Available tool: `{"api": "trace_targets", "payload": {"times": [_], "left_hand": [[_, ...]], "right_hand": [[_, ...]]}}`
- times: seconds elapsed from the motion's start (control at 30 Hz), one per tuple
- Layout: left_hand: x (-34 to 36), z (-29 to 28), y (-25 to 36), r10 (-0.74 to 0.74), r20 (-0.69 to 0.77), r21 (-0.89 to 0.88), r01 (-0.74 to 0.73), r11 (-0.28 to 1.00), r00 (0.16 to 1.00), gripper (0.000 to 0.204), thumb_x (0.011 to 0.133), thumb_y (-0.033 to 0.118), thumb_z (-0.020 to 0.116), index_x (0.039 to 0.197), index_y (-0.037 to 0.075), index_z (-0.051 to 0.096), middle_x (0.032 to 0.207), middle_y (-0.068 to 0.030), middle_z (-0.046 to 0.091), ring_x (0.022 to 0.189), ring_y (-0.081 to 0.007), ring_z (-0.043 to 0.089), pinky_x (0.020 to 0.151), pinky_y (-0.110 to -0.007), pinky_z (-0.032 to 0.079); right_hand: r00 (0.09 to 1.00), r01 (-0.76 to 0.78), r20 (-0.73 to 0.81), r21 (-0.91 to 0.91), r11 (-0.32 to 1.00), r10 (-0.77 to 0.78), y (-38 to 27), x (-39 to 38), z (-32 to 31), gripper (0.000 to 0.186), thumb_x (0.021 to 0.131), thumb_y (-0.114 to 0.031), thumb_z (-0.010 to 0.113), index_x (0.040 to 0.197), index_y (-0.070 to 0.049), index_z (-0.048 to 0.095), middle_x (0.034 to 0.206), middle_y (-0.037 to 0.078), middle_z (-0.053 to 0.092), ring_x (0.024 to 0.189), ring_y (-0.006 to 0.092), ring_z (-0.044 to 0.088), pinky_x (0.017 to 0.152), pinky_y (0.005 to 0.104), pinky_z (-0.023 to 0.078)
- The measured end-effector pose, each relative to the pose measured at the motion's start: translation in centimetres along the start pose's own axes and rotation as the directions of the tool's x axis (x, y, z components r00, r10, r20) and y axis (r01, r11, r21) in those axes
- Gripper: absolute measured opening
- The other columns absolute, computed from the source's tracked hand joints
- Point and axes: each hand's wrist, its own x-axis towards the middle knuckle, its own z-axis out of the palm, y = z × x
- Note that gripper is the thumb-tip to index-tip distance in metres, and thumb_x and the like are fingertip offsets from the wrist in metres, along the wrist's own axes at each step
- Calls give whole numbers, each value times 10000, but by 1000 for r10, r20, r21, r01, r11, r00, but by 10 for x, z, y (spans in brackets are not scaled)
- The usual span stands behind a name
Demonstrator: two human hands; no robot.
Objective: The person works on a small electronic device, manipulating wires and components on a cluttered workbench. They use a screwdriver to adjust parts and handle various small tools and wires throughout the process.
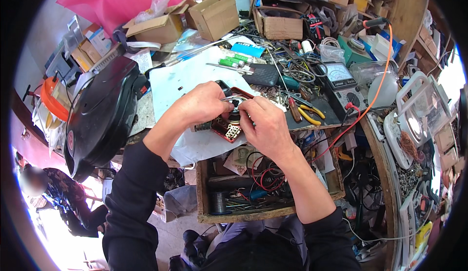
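Over a white sheet of paper (pixel 161 88), both hands are closed on a small opened device with a red casing (pixel 222 133). Gold-coloured metal pieces show in the part of the casing nearest me, and a dark round part lies between my fingers. My left hand (pixel 207 104) pinches it from the left, thumb and fingertips at the round part. My right hand (pixel 265 124) grips it from the right, fingers bent inward. The fingertips meet closely and hide much of the middle. I cannot make out the device's kind.
Below, an open wooden drawer (pixel 270 216) holds wires, a solder spool and tools. To the right lie yellow-handled pliers (pixel 312 115), screwdrivers and an analog multimeter (pixel 343 83). A large black case (pixel 102 115) stands left. Cardboard boxes (pixel 214 17) crowd the back. A person (pixel 63 193) is at far lower left.
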Motion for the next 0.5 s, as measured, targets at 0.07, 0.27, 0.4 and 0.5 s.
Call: {"api": "trace_targets", "payload": {"times": [0.07, 0.27, 0.4, 0.5], "left_hand": [[0, -1, -1, -4, 12, -8, 4, 1000, 1000, 265, 955, 250, 761, 860, 18, 845, 704, -120, 722, 660, -173, 629, 633, -381, 490], [-1, -1, 0, 4, 5, -6, -4, 1000, 1000, 272, 947, 258, 761, 842, 20, 842, 698, -113, 715, 655, -175, 626, 632, -378, 487], [0, -1, 0, 9, 3, 1, -9, 1000, 1000, 265, 933, 246, 759, 828, 16, 837, 702, -117, 717, 664, -180, 632, 641, -377, 489], [2, 0, 0, -1, 1, -2, 1, 1000, 1000, 261, 927, 242, 762, 819, 16, 835, 706, -121, 721, 670, -184, 637, 648, -378, 492]], "right_hand": [[1000, 1, 0, 0, 1000, -1, 0, 0, 0, 142, 874, -4, 739, 987, -8, 652, 886, 153, 639, 819, 364, 661, 734, 467, 542], [1000, 9, -7, -3, 1000, -9, 1, 0, 1, 137, 877, -1, 740, 980, -9, 651, 877, 152, 632, 810, 362, 658, 729, 466, 540], [1000, 7, -6, -7, 1000, -7, -1, 0, 1, 135, 876, -1, 745, 975, -10, 653, 874, 152, 631, 807, 362, 657, 727, 467, 539], [1000, 9, -6, -11, 1000, -9, 0, 0, 1, 132, 877, -3, 745, 972, -11, 654, 870, 153, 631, 803, 364, 656, 722, 468, 537]]}}
